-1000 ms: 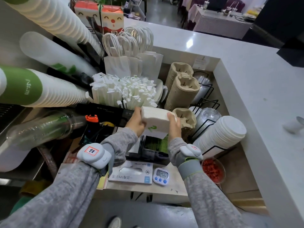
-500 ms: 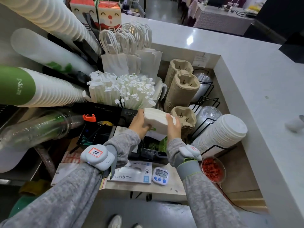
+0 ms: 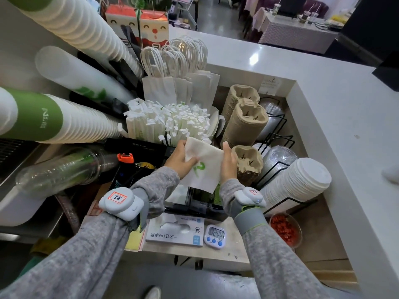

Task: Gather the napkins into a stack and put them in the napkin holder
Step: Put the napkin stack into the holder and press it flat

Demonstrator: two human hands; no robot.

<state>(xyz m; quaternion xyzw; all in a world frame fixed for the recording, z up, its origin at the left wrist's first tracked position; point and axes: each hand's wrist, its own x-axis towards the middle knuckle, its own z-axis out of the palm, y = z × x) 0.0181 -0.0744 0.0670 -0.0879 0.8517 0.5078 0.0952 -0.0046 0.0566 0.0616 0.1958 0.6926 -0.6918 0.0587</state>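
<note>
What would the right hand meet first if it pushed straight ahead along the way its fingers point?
Probably the tall stack of pulp cup carriers, just beyond the right hand gripping the napkin stack; the shorter carrier stack sits beside it. Depth is unclear.

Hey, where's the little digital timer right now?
In the head view, the digital timer lies low and just right of centre on the shelf edge, directly right of the disposable glove box and left of the bowl of red pieces.

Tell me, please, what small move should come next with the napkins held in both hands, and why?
Probably lower the napkin stack straight down into the black holder just beneath it: the left hand and right hand already grip it on both sides, directly above the opening.
</note>
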